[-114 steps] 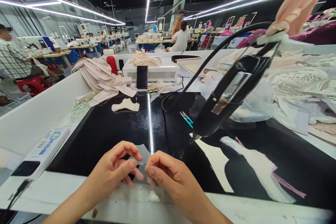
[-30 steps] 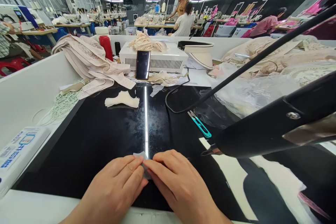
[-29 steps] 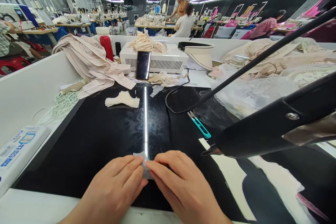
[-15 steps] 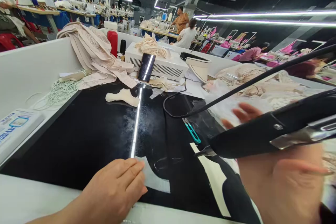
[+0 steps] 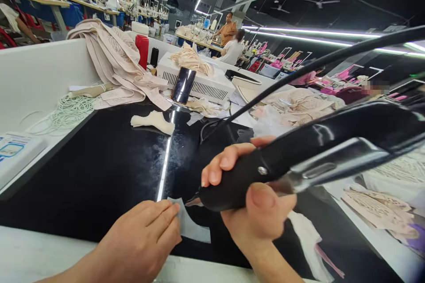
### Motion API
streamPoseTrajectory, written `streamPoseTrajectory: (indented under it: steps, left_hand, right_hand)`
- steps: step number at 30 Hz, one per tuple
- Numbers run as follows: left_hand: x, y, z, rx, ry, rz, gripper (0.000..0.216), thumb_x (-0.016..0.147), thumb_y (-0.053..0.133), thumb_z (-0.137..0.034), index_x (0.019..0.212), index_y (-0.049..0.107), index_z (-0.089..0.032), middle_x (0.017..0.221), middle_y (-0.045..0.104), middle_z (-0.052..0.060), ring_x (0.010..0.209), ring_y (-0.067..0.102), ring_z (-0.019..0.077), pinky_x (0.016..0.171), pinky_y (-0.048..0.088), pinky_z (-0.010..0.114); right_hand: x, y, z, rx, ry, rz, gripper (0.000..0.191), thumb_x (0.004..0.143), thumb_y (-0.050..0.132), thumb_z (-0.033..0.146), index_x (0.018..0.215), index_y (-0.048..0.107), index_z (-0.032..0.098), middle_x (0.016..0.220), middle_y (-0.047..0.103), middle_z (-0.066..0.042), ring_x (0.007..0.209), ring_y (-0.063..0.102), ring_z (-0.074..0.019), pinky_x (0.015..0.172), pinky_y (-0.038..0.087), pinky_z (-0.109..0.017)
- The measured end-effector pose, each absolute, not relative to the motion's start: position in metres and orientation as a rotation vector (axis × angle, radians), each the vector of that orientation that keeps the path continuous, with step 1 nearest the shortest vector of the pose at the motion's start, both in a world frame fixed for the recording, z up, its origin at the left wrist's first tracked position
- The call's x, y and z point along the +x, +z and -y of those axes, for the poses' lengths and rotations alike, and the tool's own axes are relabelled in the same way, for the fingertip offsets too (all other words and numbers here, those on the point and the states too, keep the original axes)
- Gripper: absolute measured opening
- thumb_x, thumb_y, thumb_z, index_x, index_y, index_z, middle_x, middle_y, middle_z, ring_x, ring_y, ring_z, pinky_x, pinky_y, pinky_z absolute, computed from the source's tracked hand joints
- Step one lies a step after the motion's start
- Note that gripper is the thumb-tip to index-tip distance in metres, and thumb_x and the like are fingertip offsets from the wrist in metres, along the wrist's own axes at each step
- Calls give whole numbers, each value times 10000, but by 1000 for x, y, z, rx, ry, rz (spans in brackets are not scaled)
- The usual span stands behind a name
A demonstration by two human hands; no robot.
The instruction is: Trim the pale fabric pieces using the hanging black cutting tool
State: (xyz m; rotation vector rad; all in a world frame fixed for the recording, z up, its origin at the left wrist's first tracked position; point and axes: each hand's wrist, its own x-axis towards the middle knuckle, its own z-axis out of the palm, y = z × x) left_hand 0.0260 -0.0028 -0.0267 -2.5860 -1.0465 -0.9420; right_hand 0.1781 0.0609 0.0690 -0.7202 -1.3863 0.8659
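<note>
My left hand (image 5: 146, 230) lies over a pale, see-through curved piece (image 5: 194, 225), its fingertips pressing the piece to the black mat (image 5: 99, 177). My right hand (image 5: 255, 212) is wrapped round a black corded hand tool (image 5: 245, 177) with a metal lever (image 5: 341, 166) on its side. The tool's pointed tip (image 5: 193, 202) is close to the piece's upper curved edge; contact is unclear. Right of my right wrist lies a cream fabric piece (image 5: 308, 239) with a pink strip by it. Farther up the mat rests another cream cut piece (image 5: 154, 120).
At the back are a phone (image 5: 183, 85), a white vented box (image 5: 207, 88), a red thread cone (image 5: 142, 51) and beige fabric (image 5: 109, 55). Green cord (image 5: 71, 112) lies left. The tool's cable (image 5: 282, 86) arches over the right side. People sit or stand at distant machines.
My right hand has brought the tool leftward, its tip now beside the pale piece. The cream fabric at right shows farther right. The teal snips are out of sight. My left hand stays put.
</note>
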Motion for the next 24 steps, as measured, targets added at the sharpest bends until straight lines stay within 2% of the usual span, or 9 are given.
streamPoseTrajectory:
  steps: [5, 12, 17, 20, 24]
  left_hand:
    - [25, -25, 4, -2586, -946, 1039, 280, 1052, 434, -168, 1009, 708, -126, 1085, 779, 60, 996, 724, 211, 817, 575, 338]
    - [22, -21, 6, -2610, -929, 1075, 292, 1062, 423, -183, 1000, 706, -145, 1080, 782, 40, 1014, 721, 186, 824, 565, 313]
    - [22, -23, 5, -2602, -937, 1073, 306, 1070, 411, -184, 978, 700, -145, 1078, 784, 30, 998, 731, 183, 820, 555, 324]
    - [21, -23, 4, -2596, -944, 1056, 312, 1074, 410, -194, 971, 701, -145, 1075, 785, 29, 991, 734, 181, 810, 551, 324]
    - [21, -21, 4, -2587, -948, 1037, 320, 1078, 402, -200, 984, 702, -138, 1076, 785, 29, 988, 737, 182, 799, 556, 327]
  right_hand:
    - [168, 58, -66, -652, 883, 1335, 474, 827, 692, 611, 1094, 420, 328, 804, 540, 20, 506, 563, -142, 446, 520, -309]
    - [167, 52, -71, -430, 901, 1244, 366, 831, 764, 382, 1095, 539, 266, 804, 577, 28, 527, 566, -115, 448, 509, -263]
    - [165, 52, -67, -473, 929, 1221, 293, 872, 739, 346, 1052, 523, 262, 784, 626, 37, 557, 591, -119, 502, 521, -274]
    - [164, 53, -67, -448, 964, 1178, 309, 837, 774, 350, 978, 514, 259, 775, 630, 42, 541, 587, -113, 488, 517, -263]
    - [159, 52, -68, -397, 984, 1142, 348, 799, 801, 383, 977, 525, 267, 773, 625, 40, 518, 576, -110, 463, 511, -255]
